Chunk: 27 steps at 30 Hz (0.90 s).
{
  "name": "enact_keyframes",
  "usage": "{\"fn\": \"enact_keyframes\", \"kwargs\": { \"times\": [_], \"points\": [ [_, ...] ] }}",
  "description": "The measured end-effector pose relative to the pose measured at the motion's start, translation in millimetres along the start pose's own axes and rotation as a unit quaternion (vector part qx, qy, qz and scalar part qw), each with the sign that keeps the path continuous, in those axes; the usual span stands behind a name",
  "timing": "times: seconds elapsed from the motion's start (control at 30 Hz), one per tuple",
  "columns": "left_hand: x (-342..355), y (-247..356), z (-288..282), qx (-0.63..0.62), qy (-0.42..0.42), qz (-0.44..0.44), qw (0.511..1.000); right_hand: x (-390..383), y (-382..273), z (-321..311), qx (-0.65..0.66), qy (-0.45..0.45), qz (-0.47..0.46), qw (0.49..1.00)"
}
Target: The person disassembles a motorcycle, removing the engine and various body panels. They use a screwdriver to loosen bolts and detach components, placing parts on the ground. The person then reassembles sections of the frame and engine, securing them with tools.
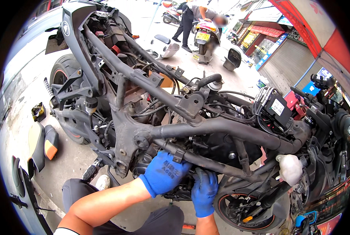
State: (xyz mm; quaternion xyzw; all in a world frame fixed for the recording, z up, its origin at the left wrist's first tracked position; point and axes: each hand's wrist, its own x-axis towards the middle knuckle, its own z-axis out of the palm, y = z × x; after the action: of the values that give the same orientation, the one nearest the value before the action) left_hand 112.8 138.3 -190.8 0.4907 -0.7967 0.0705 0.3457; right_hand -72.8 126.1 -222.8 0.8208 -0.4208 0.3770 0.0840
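A stripped motorcycle (222, 127) stands before me, its black frame tubes and engine parts bare. My left hand (165, 172), in a blue work glove, reaches in below the lower frame tube (210, 164). Its fingers are hidden among the engine parts. Close by on the right, my right hand (205, 190), gloved alike, is raised against the engine's lower side (179, 192), under the same tube. Its fingers are bent inward, and what they grip is hidden. Cables (257, 107) and a black box with a white label (277, 107) sit higher on the frame.
A white plastic reservoir (290, 170) hangs near the front wheel (243, 211). Removed seat parts (38, 145) and a dark panel (28, 196) lie at the left. Farther back, a person (194, 19) bends over a scooter (206, 33). A red canopy (335, 51) stands at the right.
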Motion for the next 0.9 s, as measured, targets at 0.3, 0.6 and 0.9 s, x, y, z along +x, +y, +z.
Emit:
{"fn": "enact_keyframes", "kwargs": {
  "times": [0.3, 0.6, 0.9],
  "points": [
    [1.4, 3.7, 0.2, 0.047, -0.009, -0.014, 0.999, -1.3, -0.6, 0.4, 0.001, -0.002, 0.009, 1.0],
    [1.1, -1.3, 1.1, 0.009, -0.013, 0.005, 1.0, 6.1, -4.8, -6.5, 0.037, -0.017, 0.013, 0.999],
    [1.0, 1.2, 0.1, -0.033, -0.015, -0.006, 0.999, 5.5, -9.5, -4.7, -0.006, 0.013, -0.001, 1.0]
  ]
}}
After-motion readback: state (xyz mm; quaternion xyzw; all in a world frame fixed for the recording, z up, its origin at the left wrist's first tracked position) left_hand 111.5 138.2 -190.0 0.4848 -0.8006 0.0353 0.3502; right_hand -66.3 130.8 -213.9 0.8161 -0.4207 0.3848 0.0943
